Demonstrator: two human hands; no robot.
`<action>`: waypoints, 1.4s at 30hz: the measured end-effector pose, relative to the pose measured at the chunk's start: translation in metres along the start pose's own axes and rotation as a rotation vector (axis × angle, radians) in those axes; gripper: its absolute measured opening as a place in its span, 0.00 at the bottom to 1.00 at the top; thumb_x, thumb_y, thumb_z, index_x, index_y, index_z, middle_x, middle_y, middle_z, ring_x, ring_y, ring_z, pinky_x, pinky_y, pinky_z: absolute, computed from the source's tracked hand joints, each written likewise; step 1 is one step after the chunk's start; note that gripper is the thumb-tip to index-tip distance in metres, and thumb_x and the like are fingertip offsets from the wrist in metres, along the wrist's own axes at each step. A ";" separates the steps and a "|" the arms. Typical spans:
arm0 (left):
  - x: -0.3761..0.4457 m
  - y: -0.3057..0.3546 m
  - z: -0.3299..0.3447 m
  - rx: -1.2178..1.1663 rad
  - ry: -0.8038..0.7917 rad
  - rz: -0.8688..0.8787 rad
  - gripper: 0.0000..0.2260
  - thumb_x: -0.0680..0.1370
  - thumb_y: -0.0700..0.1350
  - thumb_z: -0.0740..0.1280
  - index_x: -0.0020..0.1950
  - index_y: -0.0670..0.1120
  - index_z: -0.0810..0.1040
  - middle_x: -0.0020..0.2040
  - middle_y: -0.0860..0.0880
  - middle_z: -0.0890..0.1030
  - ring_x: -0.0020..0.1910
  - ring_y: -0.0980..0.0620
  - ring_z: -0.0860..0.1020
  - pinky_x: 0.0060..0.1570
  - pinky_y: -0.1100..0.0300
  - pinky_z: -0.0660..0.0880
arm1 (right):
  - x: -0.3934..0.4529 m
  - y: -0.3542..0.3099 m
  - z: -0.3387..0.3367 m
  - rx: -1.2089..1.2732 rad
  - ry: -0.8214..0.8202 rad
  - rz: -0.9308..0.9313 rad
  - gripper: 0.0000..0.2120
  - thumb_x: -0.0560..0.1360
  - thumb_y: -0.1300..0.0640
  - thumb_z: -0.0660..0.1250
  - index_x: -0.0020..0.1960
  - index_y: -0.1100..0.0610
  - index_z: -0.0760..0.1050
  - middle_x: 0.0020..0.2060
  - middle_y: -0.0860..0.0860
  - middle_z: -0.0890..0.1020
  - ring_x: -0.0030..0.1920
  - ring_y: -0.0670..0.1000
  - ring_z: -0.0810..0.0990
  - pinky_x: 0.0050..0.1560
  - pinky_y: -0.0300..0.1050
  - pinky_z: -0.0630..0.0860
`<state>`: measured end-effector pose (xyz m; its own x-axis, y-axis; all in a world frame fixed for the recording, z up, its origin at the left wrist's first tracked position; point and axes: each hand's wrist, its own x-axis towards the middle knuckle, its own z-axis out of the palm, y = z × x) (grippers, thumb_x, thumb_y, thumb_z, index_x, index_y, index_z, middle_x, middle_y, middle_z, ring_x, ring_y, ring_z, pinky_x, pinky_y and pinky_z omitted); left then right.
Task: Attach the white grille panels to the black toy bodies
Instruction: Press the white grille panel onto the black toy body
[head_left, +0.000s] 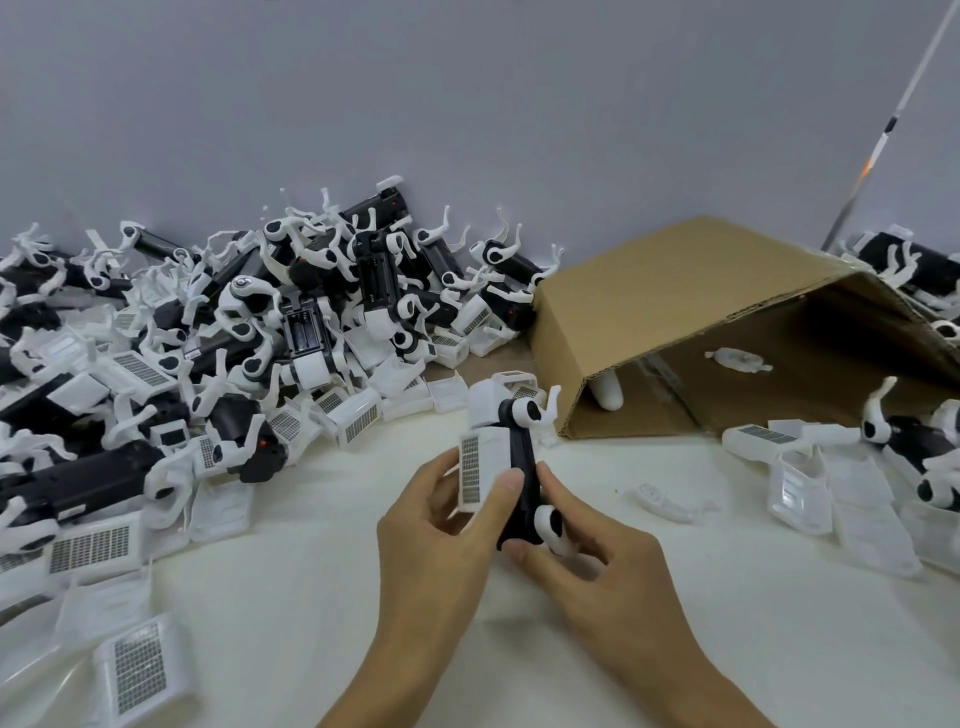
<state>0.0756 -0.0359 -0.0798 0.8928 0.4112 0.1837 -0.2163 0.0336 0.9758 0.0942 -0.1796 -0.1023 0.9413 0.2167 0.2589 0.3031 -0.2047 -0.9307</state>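
Both hands meet just above the middle of the white tabletop (311, 597), holding one toy between them. The black toy body (521, 483) stands nearly upright, its long axis running from the near edge toward the cardboard box (649, 312), with a white leg joint at the far top end and another at the near bottom end. The white grille panel (480, 470) lies directly against the body's left flank, its long side parallel to the body's axis and its perforated strip facing left; whether it has seated fully cannot be told. The left hand (436, 540) is the one on the panel: fingers curl round the far side and the thumb presses the near lower corner, so it grips the panel. The right hand (587, 551) grips the body from the right, thumb on the black side, fingers wrapped beneath near the lower white joint. Both wrists come up from the bottom edge and angle inward toward each other. Judging by this, the coming move is a squeeze left to right, panel into body. Loose panels and finished toys lie heaped on the left (182, 364) and more on the right (831, 467).
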 end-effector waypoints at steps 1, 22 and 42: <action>-0.001 -0.001 0.001 0.008 -0.013 -0.011 0.14 0.72 0.45 0.78 0.56 0.51 0.83 0.47 0.53 0.88 0.48 0.54 0.86 0.46 0.64 0.81 | -0.001 0.000 0.000 -0.008 -0.006 -0.011 0.31 0.68 0.49 0.78 0.69 0.40 0.73 0.52 0.28 0.83 0.55 0.31 0.79 0.54 0.25 0.72; -0.017 -0.004 0.002 0.678 -0.330 0.281 0.26 0.71 0.68 0.59 0.65 0.68 0.53 0.60 0.74 0.64 0.60 0.65 0.64 0.51 0.70 0.70 | 0.005 -0.022 -0.006 0.324 -0.073 0.097 0.11 0.72 0.45 0.71 0.50 0.48 0.86 0.46 0.50 0.88 0.47 0.49 0.87 0.45 0.37 0.81; -0.003 0.008 -0.005 0.096 -0.436 0.047 0.10 0.78 0.53 0.65 0.48 0.52 0.86 0.40 0.53 0.83 0.39 0.58 0.80 0.40 0.69 0.73 | 0.004 -0.028 -0.008 0.258 0.058 0.095 0.09 0.74 0.42 0.68 0.47 0.43 0.85 0.43 0.48 0.88 0.47 0.47 0.86 0.47 0.38 0.81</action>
<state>0.0693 -0.0324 -0.0729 0.9705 -0.0126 0.2409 -0.2412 -0.0688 0.9680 0.0903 -0.1807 -0.0730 0.9727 0.1522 0.1751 0.1725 0.0299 -0.9845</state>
